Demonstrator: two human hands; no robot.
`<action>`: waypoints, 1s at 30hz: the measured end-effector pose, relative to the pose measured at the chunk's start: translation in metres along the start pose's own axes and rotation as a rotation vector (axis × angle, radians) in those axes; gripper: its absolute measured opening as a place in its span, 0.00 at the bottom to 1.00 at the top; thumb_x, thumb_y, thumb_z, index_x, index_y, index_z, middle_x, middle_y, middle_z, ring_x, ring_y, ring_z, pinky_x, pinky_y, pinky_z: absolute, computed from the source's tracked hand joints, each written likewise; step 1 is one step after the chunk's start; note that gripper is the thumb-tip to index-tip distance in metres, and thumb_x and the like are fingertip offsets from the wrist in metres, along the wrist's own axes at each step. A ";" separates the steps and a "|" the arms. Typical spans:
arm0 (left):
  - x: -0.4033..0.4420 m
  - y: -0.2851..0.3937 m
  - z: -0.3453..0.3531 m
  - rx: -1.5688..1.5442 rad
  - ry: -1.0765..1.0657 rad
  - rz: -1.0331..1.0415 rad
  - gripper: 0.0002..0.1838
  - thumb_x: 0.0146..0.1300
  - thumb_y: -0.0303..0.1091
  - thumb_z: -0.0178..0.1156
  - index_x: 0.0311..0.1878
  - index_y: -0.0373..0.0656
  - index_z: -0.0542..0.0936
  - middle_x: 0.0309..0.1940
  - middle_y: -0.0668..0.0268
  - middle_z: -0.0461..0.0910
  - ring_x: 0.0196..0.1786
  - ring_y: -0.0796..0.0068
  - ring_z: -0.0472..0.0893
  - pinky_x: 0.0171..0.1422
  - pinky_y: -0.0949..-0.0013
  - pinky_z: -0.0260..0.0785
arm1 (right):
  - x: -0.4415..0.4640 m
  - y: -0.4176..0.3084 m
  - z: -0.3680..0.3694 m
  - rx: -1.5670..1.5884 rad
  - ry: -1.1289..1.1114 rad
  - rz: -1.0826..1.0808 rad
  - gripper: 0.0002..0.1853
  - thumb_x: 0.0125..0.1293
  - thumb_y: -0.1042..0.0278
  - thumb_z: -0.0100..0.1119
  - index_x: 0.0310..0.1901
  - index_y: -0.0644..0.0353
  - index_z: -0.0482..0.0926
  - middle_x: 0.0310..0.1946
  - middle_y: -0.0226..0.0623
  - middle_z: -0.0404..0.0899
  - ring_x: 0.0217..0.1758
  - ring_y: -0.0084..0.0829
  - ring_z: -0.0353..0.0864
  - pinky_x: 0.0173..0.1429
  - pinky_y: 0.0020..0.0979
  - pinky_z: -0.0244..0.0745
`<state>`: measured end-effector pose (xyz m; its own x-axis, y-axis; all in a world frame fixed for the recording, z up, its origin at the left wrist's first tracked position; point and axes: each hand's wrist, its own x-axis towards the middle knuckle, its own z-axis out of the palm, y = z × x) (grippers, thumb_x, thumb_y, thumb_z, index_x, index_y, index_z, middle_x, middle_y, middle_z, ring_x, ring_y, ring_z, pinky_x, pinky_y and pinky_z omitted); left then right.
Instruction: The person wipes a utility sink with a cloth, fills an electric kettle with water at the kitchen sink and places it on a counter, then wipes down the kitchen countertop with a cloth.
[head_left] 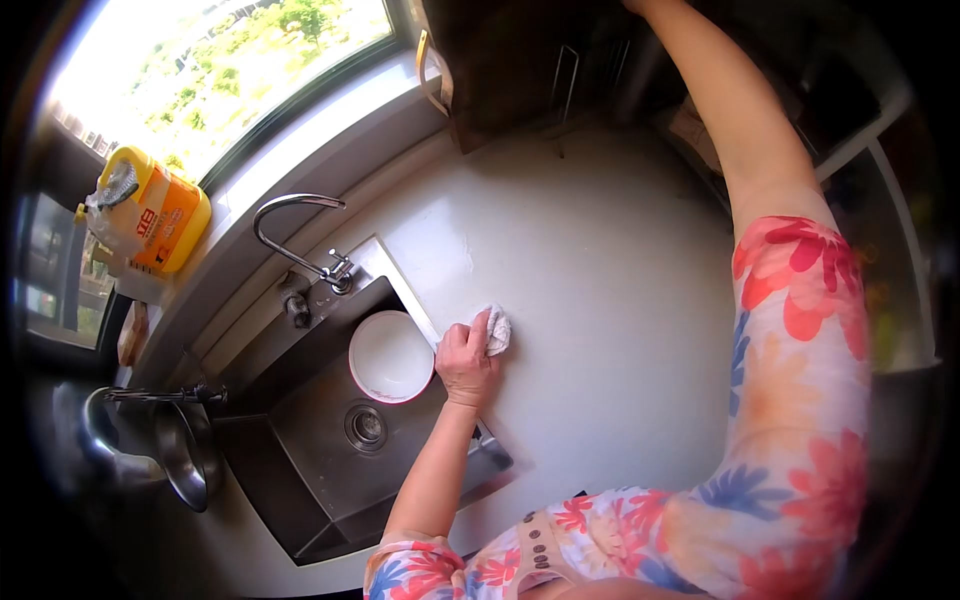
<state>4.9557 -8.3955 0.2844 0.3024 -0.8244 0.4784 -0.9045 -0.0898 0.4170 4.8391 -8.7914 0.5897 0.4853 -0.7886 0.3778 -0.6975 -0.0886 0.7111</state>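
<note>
My left hand is closed on a crumpled white cloth, which rests on the pale countertop just right of the sink's edge. Close beside that hand, a white bowl with a reddish rim sits in the steel sink, near the round drain. My right arm reaches up to the top of the view, past the counter. Only a small part of my right hand shows at the top edge, and its fingers are hidden.
A curved chrome faucet stands behind the sink. On the window ledge at the left is a yellow jug with an orange label. A metal pan lies at the lower left. Dark cabinetry borders the counter's far end.
</note>
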 end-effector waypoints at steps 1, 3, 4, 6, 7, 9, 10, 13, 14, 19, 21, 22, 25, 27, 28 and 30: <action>0.001 0.000 0.000 -0.002 0.002 0.000 0.27 0.34 0.26 0.57 0.46 0.54 0.77 0.22 0.67 0.64 0.25 0.67 0.70 0.28 0.65 0.64 | -0.001 -0.010 0.008 0.014 0.009 -0.012 0.15 0.60 0.64 0.42 0.42 0.51 0.80 0.46 0.26 0.77 0.65 0.40 0.55 0.65 0.64 0.33; 0.002 0.001 -0.002 -0.013 -0.004 -0.004 0.28 0.34 0.26 0.57 0.47 0.54 0.76 0.22 0.67 0.64 0.25 0.67 0.70 0.28 0.65 0.64 | -0.007 -0.024 0.014 0.044 -0.033 -0.031 0.15 0.60 0.64 0.43 0.42 0.50 0.80 0.48 0.26 0.75 0.66 0.41 0.54 0.65 0.64 0.32; 0.002 0.001 -0.003 -0.019 -0.006 -0.006 0.28 0.34 0.26 0.57 0.47 0.53 0.76 0.22 0.67 0.64 0.25 0.67 0.70 0.28 0.65 0.64 | -0.015 -0.028 0.013 0.057 -0.085 -0.040 0.15 0.60 0.63 0.43 0.42 0.50 0.80 0.50 0.27 0.74 0.66 0.41 0.53 0.65 0.64 0.32; 0.002 0.003 -0.006 -0.049 -0.023 -0.017 0.29 0.34 0.25 0.57 0.47 0.54 0.76 0.23 0.67 0.64 0.27 0.67 0.70 0.29 0.64 0.64 | -0.028 -0.029 0.007 0.128 -0.110 -0.046 0.15 0.59 0.62 0.44 0.43 0.49 0.80 0.55 0.28 0.68 0.67 0.42 0.50 0.66 0.63 0.32; 0.001 0.004 -0.006 -0.049 -0.028 -0.023 0.28 0.34 0.25 0.57 0.47 0.54 0.76 0.23 0.67 0.64 0.27 0.67 0.70 0.30 0.64 0.64 | -0.033 -0.027 0.003 0.188 -0.081 -0.045 0.15 0.59 0.61 0.45 0.44 0.50 0.79 0.59 0.29 0.64 0.68 0.43 0.49 0.66 0.63 0.31; 0.000 0.003 -0.006 -0.049 -0.031 -0.028 0.28 0.35 0.26 0.57 0.47 0.53 0.75 0.24 0.66 0.64 0.28 0.66 0.70 0.31 0.63 0.64 | -0.049 -0.027 0.013 0.287 0.241 -0.005 0.14 0.55 0.67 0.49 0.43 0.50 0.77 0.57 0.32 0.64 0.64 0.40 0.55 0.61 0.57 0.45; 0.000 0.003 -0.006 -0.044 -0.021 -0.025 0.27 0.36 0.26 0.57 0.46 0.53 0.75 0.24 0.66 0.65 0.29 0.66 0.70 0.31 0.63 0.64 | -0.059 -0.034 0.027 0.319 0.540 0.030 0.14 0.52 0.74 0.53 0.41 0.51 0.76 0.52 0.34 0.69 0.59 0.38 0.63 0.57 0.52 0.60; -0.002 0.000 -0.003 -0.021 -0.004 -0.009 0.24 0.37 0.28 0.59 0.45 0.53 0.75 0.24 0.66 0.66 0.29 0.66 0.71 0.31 0.63 0.64 | -0.132 -0.055 -0.005 0.715 0.244 -0.139 0.16 0.47 0.75 0.52 0.40 0.48 0.77 0.56 0.31 0.65 0.61 0.36 0.59 0.59 0.51 0.52; -0.003 -0.001 -0.002 -0.014 -0.010 -0.002 0.23 0.38 0.30 0.60 0.44 0.54 0.75 0.25 0.66 0.66 0.29 0.66 0.72 0.31 0.64 0.64 | -0.166 -0.064 -0.011 0.851 0.232 -0.251 0.15 0.46 0.75 0.53 0.38 0.49 0.77 0.54 0.34 0.67 0.60 0.35 0.61 0.59 0.47 0.53; -0.013 0.004 -0.016 -0.116 -0.144 0.022 0.19 0.42 0.31 0.60 0.42 0.53 0.75 0.28 0.64 0.69 0.32 0.63 0.74 0.33 0.61 0.67 | -0.340 -0.092 -0.036 1.054 -0.038 -0.483 0.11 0.46 0.75 0.53 0.33 0.53 0.80 0.51 0.36 0.70 0.57 0.35 0.64 0.56 0.44 0.55; -0.038 0.013 -0.035 -0.203 -0.265 0.055 0.16 0.45 0.30 0.55 0.42 0.50 0.76 0.28 0.61 0.70 0.34 0.61 0.75 0.34 0.61 0.68 | -0.404 -0.089 -0.049 1.085 -0.178 -0.432 0.11 0.47 0.75 0.52 0.33 0.53 0.80 0.50 0.37 0.70 0.57 0.36 0.65 0.56 0.42 0.55; -0.055 0.019 -0.047 -0.238 -0.328 0.092 0.16 0.45 0.30 0.55 0.41 0.50 0.76 0.28 0.61 0.70 0.34 0.61 0.75 0.34 0.61 0.68 | -0.434 -0.087 -0.057 1.108 -0.250 -0.371 0.11 0.47 0.75 0.51 0.34 0.53 0.80 0.50 0.37 0.71 0.56 0.36 0.65 0.57 0.41 0.56; -0.117 0.022 -0.079 -0.334 -0.481 0.230 0.15 0.46 0.31 0.55 0.41 0.51 0.75 0.29 0.61 0.71 0.35 0.61 0.75 0.34 0.61 0.68 | -0.515 -0.087 -0.079 1.178 -0.375 -0.213 0.12 0.46 0.75 0.51 0.34 0.54 0.79 0.49 0.37 0.72 0.54 0.38 0.67 0.55 0.40 0.60; -0.157 0.012 -0.105 -0.297 -0.491 0.323 0.15 0.48 0.31 0.55 0.43 0.52 0.75 0.29 0.62 0.70 0.35 0.63 0.75 0.35 0.61 0.68 | -0.563 -0.100 -0.100 1.216 -0.390 -0.110 0.12 0.46 0.74 0.50 0.33 0.54 0.79 0.47 0.38 0.73 0.52 0.39 0.69 0.54 0.39 0.63; -0.169 0.000 -0.121 -0.303 -0.492 0.360 0.16 0.48 0.31 0.55 0.43 0.52 0.75 0.29 0.62 0.70 0.35 0.63 0.75 0.35 0.61 0.68 | -0.585 -0.109 -0.118 1.239 -0.395 -0.071 0.11 0.46 0.74 0.50 0.33 0.54 0.79 0.47 0.38 0.73 0.51 0.40 0.69 0.54 0.39 0.64; -0.194 -0.029 -0.159 -0.297 -0.515 0.416 0.15 0.47 0.30 0.54 0.42 0.52 0.75 0.29 0.63 0.70 0.35 0.63 0.74 0.35 0.62 0.68 | -0.625 -0.127 -0.158 1.278 -0.403 0.000 0.11 0.47 0.73 0.50 0.32 0.55 0.79 0.45 0.39 0.74 0.49 0.41 0.71 0.53 0.37 0.67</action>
<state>4.9709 -8.1443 0.3029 -0.2951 -0.9226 0.2486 -0.7718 0.3835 0.5073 4.7079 -8.1915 0.3572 0.4509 -0.8924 0.0203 -0.8054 -0.4165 -0.4217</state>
